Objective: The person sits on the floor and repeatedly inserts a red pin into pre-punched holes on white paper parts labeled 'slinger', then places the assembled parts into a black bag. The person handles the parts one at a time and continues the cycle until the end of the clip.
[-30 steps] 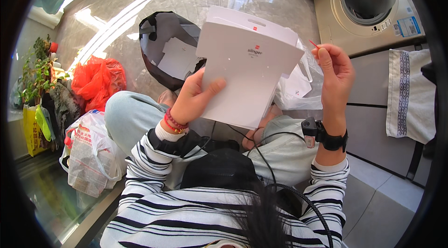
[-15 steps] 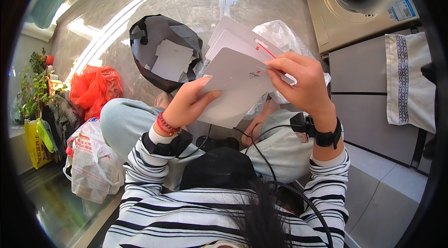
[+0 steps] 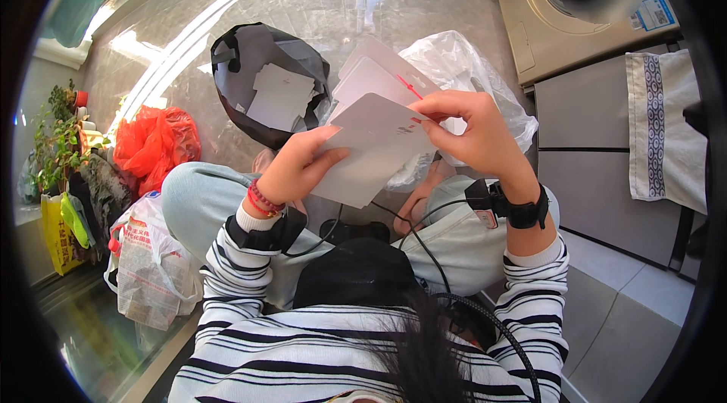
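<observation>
My left hand (image 3: 299, 164) grips a bundle of light grey cards by its lower left side, thumb on the front. The front card (image 3: 367, 153), with rounded corners and small print, faces up; more pale cards (image 3: 371, 73) fan out behind it. A thin red cord (image 3: 410, 87) runs across their right corner. My right hand (image 3: 473, 130) is closed in a pinch on the cord at that corner; its fingertips partly hide the grip. Just beyond stands an open black bag (image 3: 226, 85) with loose pale cards (image 3: 280, 96) inside.
A clear plastic bag (image 3: 485, 62) lies behind my right hand. At the left are a red plastic bag (image 3: 155, 149), a white carrier bag (image 3: 155, 274) and potted plants (image 3: 57, 149). A washing machine (image 3: 530, 32) stands far right, above grey drawer fronts (image 3: 579, 183) with a hanging towel (image 3: 666, 130).
Both hands have shifted slightly left with the cards. My right fingers have moved down and left along the card corner, and the front card is tilted more.
</observation>
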Demonstrator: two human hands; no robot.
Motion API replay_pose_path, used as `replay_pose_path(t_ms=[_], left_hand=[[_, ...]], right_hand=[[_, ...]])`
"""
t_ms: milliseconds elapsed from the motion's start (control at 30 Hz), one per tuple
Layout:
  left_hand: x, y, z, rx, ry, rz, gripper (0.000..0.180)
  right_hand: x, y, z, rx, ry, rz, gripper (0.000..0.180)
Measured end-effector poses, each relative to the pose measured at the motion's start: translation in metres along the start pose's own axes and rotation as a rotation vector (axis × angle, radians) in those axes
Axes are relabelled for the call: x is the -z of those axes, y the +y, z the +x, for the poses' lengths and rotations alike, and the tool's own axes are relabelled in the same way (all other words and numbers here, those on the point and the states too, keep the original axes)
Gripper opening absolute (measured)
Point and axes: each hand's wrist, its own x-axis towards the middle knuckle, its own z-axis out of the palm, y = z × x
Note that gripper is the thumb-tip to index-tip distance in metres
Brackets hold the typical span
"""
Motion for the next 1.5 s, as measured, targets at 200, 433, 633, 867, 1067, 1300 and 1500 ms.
replay_pose_path(t_ms=[200,433,633,867,1067,1300,1500], left_hand=[[0.003,-0.004,-0.004,0.059,0.020,-0.025,0.022],[0.009,-0.005,-0.009,0.159,0.210,-0.174,0.029],[0.011,0.000,-0.009,0.197,0.196,-0.330,0.030],[0.006,0.009,-0.006,-0.078,0.272,-0.233,0.067],[0.005,0.006,-0.007,-0.009,0.304,-0.336,0.059],[0.014,-0.001,-0.004,-0.056,0.279,0.039,0.038],[0.005,0.002,-0.005,0.109,0.233,-0.426,0.031]], right_hand=[[0.002,0.004,-0.002,-0.020,0.157,0.015,0.023],[0.011,0.003,-0.003,-0.181,0.136,-0.340,0.016],[0.021,0.012,-0.007,-0.177,0.322,-0.130,0.013],[0.075,0.042,-0.008,-0.145,1.102,-0.180,0.023],[0.063,0.031,-0.012,-0.120,0.479,0.143,0.023],[0.043,0.023,-0.006,-0.119,0.290,0.246,0.021],[0.030,0.026,0.001,-0.113,0.155,0.432,0.020]])
